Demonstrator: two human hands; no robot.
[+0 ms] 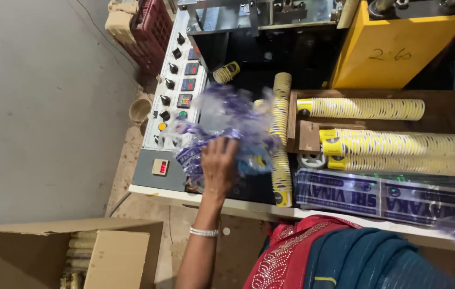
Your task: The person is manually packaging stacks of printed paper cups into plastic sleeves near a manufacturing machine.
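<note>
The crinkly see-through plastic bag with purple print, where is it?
In the head view, left of centre: the clear purple-printed plastic bag is gripped by a hand, between the grey control panel and a stack of yellow paper cups.

Workshop: cup-making machine [270, 21], control panel [176, 80], stacked cups [366, 108]

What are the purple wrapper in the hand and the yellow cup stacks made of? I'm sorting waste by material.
The wrapper looks like thin, glossy, see-through plastic film: it crumples and glints. The cup stacks look like matte printed paper, judging by their thin nested rims, though a coating can't be ruled out. The hand grips the wrapper.
</note>
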